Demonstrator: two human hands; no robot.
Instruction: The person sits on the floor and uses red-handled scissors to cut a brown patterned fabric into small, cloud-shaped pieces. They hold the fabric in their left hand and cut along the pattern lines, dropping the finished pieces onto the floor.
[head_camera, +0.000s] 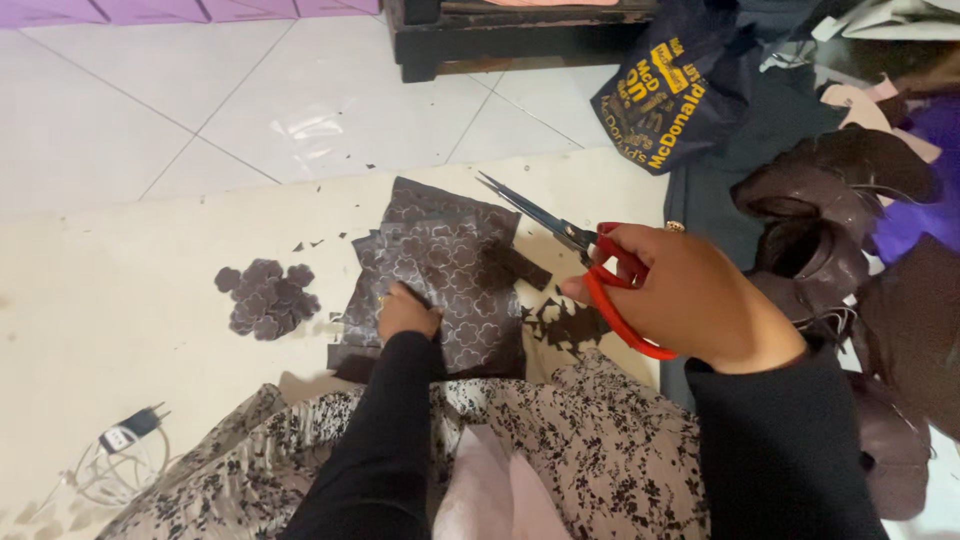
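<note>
A dark brown piece of fabric (440, 270) marked with pale flower outlines lies on a cream mat (130, 270). My left hand (405, 312) presses flat on its lower left part. My right hand (680, 295) grips red-handled scissors (560, 232), whose blades point up and left over the fabric's right edge. A small heap of cut flower-shaped brown pieces (268, 298) lies to the left of the fabric. Brown offcuts (570, 322) lie under my right hand.
A white charger with its cable (125, 440) lies at the lower left. A dark blue bag (665, 90) and heaped brown and purple cloth (840, 200) fill the right side. Dark wooden furniture (500, 40) stands on the white tiles beyond. Patterned cloth (560, 450) covers my lap.
</note>
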